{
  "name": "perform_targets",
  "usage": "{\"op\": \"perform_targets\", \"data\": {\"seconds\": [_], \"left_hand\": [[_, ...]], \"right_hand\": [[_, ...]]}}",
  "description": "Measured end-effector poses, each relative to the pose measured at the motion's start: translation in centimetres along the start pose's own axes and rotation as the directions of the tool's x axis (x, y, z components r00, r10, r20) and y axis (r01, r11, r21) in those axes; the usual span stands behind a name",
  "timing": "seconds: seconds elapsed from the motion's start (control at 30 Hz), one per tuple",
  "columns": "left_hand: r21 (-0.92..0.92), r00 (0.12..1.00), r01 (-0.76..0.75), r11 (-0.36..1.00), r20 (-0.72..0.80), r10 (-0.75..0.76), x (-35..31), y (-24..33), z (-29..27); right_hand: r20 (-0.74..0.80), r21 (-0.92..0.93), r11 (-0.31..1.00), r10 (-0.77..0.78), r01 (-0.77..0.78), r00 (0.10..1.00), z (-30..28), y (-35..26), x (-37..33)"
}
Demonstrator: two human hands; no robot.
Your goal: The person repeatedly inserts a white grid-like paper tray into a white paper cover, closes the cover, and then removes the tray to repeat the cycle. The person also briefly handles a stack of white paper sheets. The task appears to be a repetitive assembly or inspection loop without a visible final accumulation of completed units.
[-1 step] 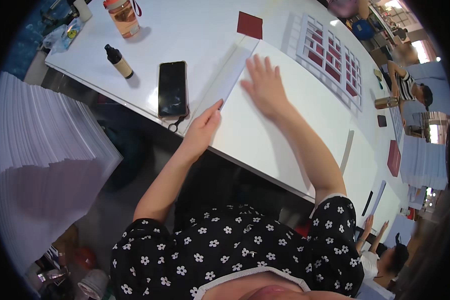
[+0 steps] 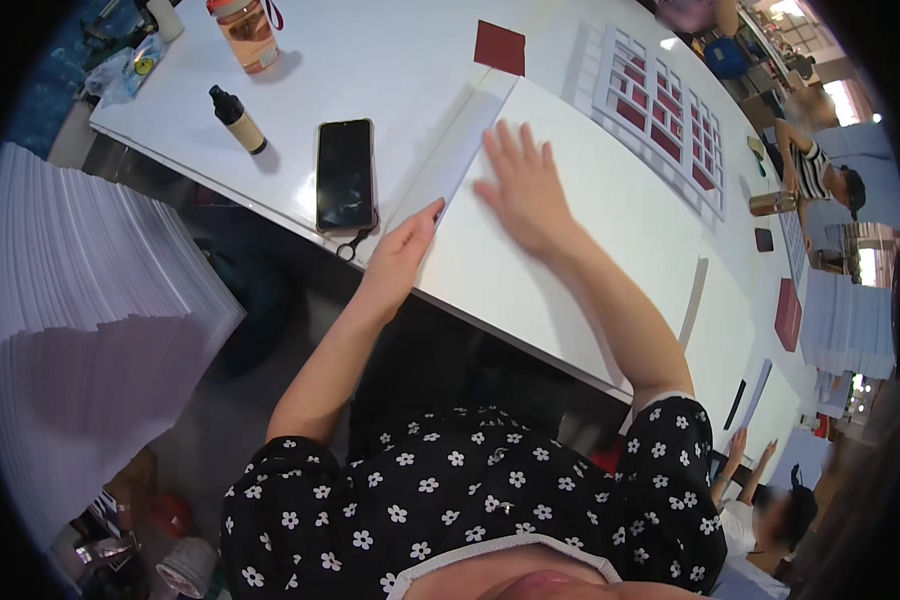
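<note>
A large white board [image 2: 530, 290] lies on the white table in front of me. My left hand [image 2: 402, 247] is closed at its left edge near the front corner, the thumb along the edge; a small dark spot shows by the fingertips, too small to name. On top of the board my right hand [image 2: 523, 185] lies flat with fingers spread, near the left edge. Left of my left hand lies a black phone [image 2: 345, 177] in a case with a ring strap [image 2: 352, 246].
A dark bottle [image 2: 237, 120] and an orange-capped drink bottle [image 2: 245, 35] stand at the left. Beyond the board are a dark red square [image 2: 499, 47] and a white lattice frame [image 2: 660, 110]. Stacked white sheets [image 2: 90, 290] rise at left. Other people [image 2: 785, 510] work at right.
My right hand has slid slightly toward me across the board. My left hand stays almost in place at the edge.
</note>
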State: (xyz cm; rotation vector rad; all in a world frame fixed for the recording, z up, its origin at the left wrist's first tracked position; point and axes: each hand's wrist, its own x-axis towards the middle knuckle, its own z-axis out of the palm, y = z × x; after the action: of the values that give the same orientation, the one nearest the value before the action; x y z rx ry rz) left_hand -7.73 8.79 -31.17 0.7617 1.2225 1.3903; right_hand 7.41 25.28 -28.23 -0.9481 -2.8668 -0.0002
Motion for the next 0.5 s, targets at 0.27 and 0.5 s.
{"op": "perform_targets", "data": {"seconds": [0.27, 0.5], "left_hand": [[0.053, 0.97, -0.24, 0.969, -0.02, 0.241, -5.2, -0.2, 0.7], [0.423, 0.879, -0.442, 0.791, 0.027, 0.476, -9.6, -2.4, -0.2]], "right_hand": [[0.101, 0.185, 0.969, -0.182, 0.162, 0.978, -4.5, -7.5, -9.5], [0.062, 0.293, 0.956, -0.035, 0.015, 0.998, -8.5, -6.5, -17.2]]}}
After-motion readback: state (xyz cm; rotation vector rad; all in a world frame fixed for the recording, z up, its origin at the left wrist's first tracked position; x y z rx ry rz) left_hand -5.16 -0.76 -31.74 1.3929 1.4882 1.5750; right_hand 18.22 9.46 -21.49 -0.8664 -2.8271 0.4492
